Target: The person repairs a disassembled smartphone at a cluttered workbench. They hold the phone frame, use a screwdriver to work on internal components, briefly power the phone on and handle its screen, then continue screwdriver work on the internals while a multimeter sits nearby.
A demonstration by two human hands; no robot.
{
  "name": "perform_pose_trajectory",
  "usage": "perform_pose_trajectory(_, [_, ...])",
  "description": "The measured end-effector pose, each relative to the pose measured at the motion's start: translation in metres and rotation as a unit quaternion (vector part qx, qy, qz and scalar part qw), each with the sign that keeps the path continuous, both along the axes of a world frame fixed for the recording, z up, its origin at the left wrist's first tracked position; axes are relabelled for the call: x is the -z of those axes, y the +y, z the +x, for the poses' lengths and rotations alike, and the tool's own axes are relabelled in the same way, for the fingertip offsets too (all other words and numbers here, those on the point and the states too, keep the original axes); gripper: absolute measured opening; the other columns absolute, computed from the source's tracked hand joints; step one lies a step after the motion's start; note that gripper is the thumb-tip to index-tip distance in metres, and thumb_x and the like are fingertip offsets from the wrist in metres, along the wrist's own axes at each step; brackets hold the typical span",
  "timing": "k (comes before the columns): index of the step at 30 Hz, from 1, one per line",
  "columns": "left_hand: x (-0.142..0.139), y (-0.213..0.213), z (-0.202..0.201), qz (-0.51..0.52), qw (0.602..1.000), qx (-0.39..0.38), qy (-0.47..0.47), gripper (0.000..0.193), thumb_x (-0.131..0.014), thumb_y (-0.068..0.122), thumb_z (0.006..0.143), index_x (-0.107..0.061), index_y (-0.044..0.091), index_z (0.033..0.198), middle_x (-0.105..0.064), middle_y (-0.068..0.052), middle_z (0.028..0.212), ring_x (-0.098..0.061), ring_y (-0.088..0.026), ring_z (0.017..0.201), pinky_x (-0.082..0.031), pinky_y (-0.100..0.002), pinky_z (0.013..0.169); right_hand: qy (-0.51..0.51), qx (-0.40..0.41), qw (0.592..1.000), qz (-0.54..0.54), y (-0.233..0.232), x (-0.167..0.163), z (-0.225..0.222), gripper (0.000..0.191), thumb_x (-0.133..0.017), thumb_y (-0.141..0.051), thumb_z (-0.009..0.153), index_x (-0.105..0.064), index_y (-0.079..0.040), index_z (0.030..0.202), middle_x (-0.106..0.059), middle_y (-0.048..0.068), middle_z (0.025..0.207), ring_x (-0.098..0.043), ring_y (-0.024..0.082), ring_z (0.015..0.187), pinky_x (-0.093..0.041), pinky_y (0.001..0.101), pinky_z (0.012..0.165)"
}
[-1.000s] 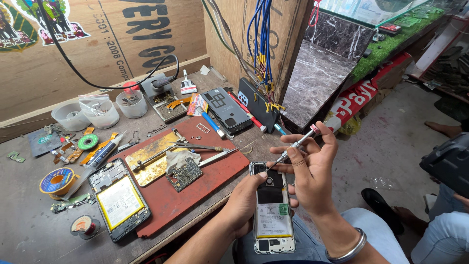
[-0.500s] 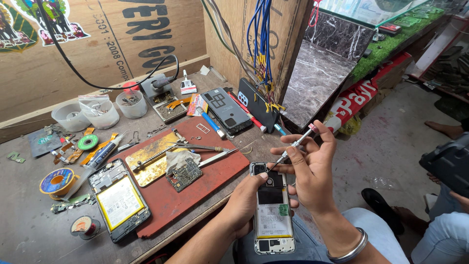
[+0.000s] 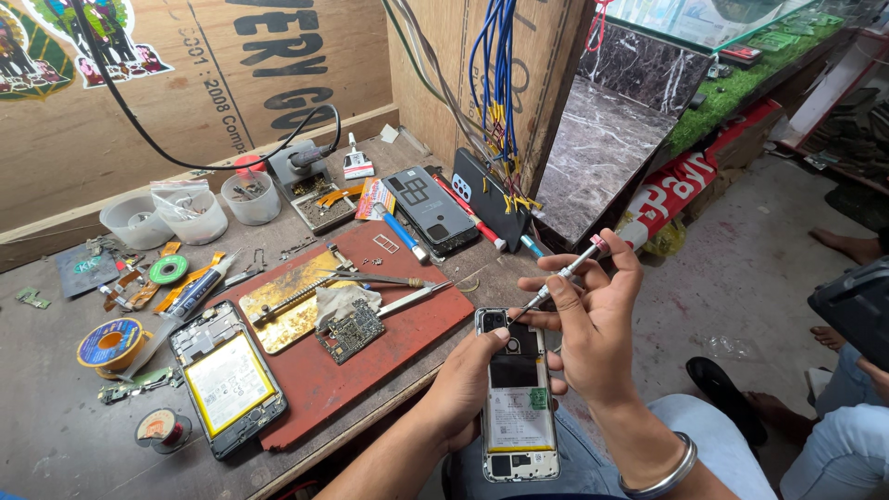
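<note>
Opened phone [image 3: 517,398] sits off the bench's [image 3: 56,435] near edge, clamped in left hand [image 3: 463,389] fingers. Right hand [image 3: 593,324] fingers pinch precision screwdriver [image 3: 556,278], tip at phone's 12 o'clock end by camera. Looks like screw work; keep driver seated. Red mat [image 3: 389,352] at 9 o'clock.

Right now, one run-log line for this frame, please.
left hand: steadies opened phone | right hand: holds screwdriver, tip at phone's top | red mat beside

- Left hand [image 3: 463,384] reaches up from the lower edge, palm turned inward, fingers curled in a grip, thumb laid flat
- Right hand [image 3: 588,329] is raised, wrist bent, fingertips [image 3: 556,292] pinched together, a metal bangle on its forearm
</note>
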State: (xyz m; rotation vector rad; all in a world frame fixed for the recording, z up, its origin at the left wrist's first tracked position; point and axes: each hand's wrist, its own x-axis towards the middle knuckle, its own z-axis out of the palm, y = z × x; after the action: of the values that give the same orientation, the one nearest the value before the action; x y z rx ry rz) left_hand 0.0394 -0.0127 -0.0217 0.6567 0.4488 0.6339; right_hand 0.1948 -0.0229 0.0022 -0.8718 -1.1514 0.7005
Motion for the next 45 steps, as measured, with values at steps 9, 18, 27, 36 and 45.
perform_pose_trajectory(9, [0.002, -0.001, -0.001, 0.003, 1.000, 0.002, -0.020, 0.049, -0.035, 0.029, 0.104, -0.041, 0.006, 0.147, -0.070, -0.020, 0.105, -0.075, -0.032, 0.092, -0.065, -0.047, 0.079, -0.016, -0.001, 1.000, -0.006, -0.001, -0.002, -0.001, 0.062, -0.048, -0.004, 0.105, -0.012, -0.016, 0.154, -0.056, 0.021, 0.125, -0.071, 0.025, 0.104, -0.064, 0.0397, 0.074])
perform_pose_trajectory(18, [0.004, -0.001, 0.000, 0.030, 1.000, -0.002, -0.009, 0.050, -0.032, 0.028, 0.104, -0.039, 0.012, 0.150, -0.070, -0.019, 0.106, -0.075, -0.031, 0.091, -0.064, -0.045, 0.079, -0.032, 0.001, 0.999, 0.007, -0.001, -0.004, -0.002, 0.061, -0.049, -0.003, 0.105, -0.013, -0.015, 0.153, -0.057, 0.020, 0.125, -0.071, 0.024, 0.105, -0.064, 0.0386, 0.075])
perform_pose_trajectory(27, [0.009, 0.000, 0.002, 0.033, 0.999, -0.009, -0.006, 0.044, -0.035, 0.028, 0.105, -0.045, 0.003, 0.140, -0.069, -0.019, 0.106, -0.075, -0.031, 0.089, -0.065, -0.045, 0.078, -0.061, 0.015, 0.998, 0.027, -0.006, -0.005, -0.008, 0.061, -0.050, -0.003, 0.105, -0.014, -0.014, 0.153, -0.057, 0.020, 0.124, -0.071, 0.023, 0.103, -0.064, 0.0363, 0.077])
perform_pose_trajectory(36, [0.017, 0.001, 0.002, 0.027, 0.999, -0.022, 0.005, 0.042, -0.038, 0.029, 0.102, -0.049, 0.008, 0.137, -0.071, -0.017, 0.106, -0.076, -0.028, 0.089, -0.065, -0.043, 0.078, -0.100, 0.018, 0.991, 0.084, -0.007, 0.001, -0.009, 0.060, -0.056, 0.000, 0.104, -0.020, -0.013, 0.150, -0.061, 0.018, 0.121, -0.073, 0.022, 0.100, -0.065, 0.0337, 0.079])
perform_pose_trajectory(45, [0.017, 0.001, -0.001, 0.033, 0.999, -0.015, 0.002, 0.040, -0.040, 0.033, 0.106, -0.050, 0.003, 0.131, -0.071, -0.019, 0.109, -0.074, -0.030, 0.095, -0.064, -0.045, 0.085, -0.223, 0.031, 0.948, 0.226, -0.012, 0.004, 0.002, 0.031, -0.062, 0.002, 0.104, -0.049, -0.008, 0.131, -0.068, 0.018, 0.117, -0.074, 0.021, 0.110, -0.065, 0.0311, 0.090])
